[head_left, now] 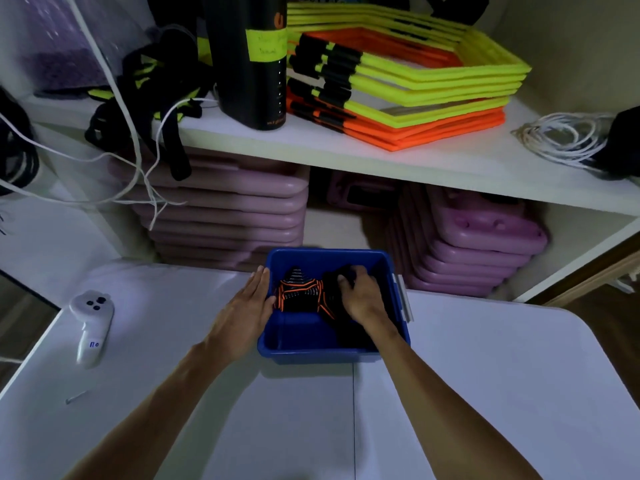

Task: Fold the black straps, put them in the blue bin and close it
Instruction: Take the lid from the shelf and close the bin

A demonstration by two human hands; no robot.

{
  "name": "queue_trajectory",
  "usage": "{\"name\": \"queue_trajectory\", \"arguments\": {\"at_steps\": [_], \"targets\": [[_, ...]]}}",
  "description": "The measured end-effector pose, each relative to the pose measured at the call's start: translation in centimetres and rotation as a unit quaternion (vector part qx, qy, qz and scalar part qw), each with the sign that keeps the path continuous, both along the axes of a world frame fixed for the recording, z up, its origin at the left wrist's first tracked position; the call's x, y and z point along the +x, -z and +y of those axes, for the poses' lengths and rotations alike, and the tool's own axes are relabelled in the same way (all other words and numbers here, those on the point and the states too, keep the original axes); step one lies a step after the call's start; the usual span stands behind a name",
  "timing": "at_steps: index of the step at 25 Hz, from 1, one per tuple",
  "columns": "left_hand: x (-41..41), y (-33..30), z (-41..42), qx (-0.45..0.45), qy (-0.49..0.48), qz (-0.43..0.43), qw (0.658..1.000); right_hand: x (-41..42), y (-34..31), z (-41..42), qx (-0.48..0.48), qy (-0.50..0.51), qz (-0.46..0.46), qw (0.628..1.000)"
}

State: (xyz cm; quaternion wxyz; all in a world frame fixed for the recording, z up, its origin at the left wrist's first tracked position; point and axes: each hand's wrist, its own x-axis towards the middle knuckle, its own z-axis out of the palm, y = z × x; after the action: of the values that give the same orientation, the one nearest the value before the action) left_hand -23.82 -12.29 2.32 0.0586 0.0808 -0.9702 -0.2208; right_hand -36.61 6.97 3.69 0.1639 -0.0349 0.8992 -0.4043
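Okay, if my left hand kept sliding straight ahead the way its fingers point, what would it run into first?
Probably nothing at once: the left hand lies flat along the blue bin's left wall, fingers pointing towards the shelf. Past the table edge, the stacked pink boards stand in that line, though depth is unclear.

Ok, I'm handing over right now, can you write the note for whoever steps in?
Left hand: open, flat against the blue bin's left wall, steadying it.
Right hand: inside the bin, fingers curled on a black strap, pressing it down.
A folded strap with orange stripes already lies in the bin, which sits on the white table.
Left: let go of the strap, then close the bin. No lid is in sight.
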Motion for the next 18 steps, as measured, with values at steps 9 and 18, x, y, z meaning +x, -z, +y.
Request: {"name": "queue_trajectory", "arguments": {"at_steps": [9,18], "targets": [[-8.2,-19.8,5.7,-0.088,0.020,0.233,0.968,-3.8,-20.8,6.0,-0.076,0.019,0.307,0.948],[-14.3,-55.0,12.1,-0.169,0.046,0.570,0.803,-2.7,-57.1,12.4,-0.070,0.027,0.629,0.774]]}}
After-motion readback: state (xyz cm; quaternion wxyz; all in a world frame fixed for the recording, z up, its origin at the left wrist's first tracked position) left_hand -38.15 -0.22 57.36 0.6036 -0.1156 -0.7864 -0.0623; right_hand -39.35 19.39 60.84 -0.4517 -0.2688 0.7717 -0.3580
